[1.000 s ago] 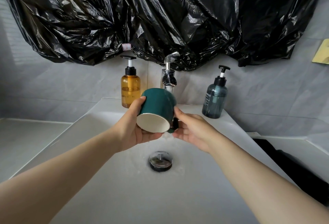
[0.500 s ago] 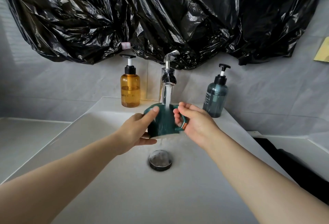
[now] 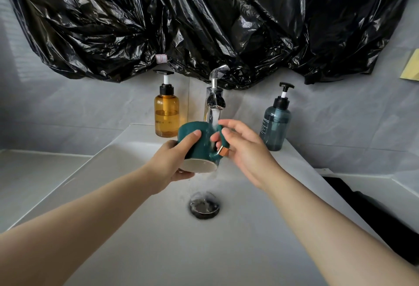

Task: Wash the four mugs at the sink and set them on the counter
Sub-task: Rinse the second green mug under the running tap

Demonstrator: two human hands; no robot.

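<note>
Over the sink (image 3: 158, 240), under the running tap (image 3: 215, 97), the teal mug (image 3: 199, 142) is held tilted, its pale base facing the camera. The left hand (image 3: 169, 163) grips the mug's body, thumb across the side. The right hand (image 3: 244, 149) is at the handle (image 3: 223, 140), thumb and forefinger curled loosely round it. Water (image 3: 215, 116) strikes the mug near the handle and spills towards the drain (image 3: 204, 205). An amber pump bottle (image 3: 166, 113) stands left of the tap and a blue-grey one (image 3: 275, 124) right, with black plastic sheeting (image 3: 204, 24) above.
</note>
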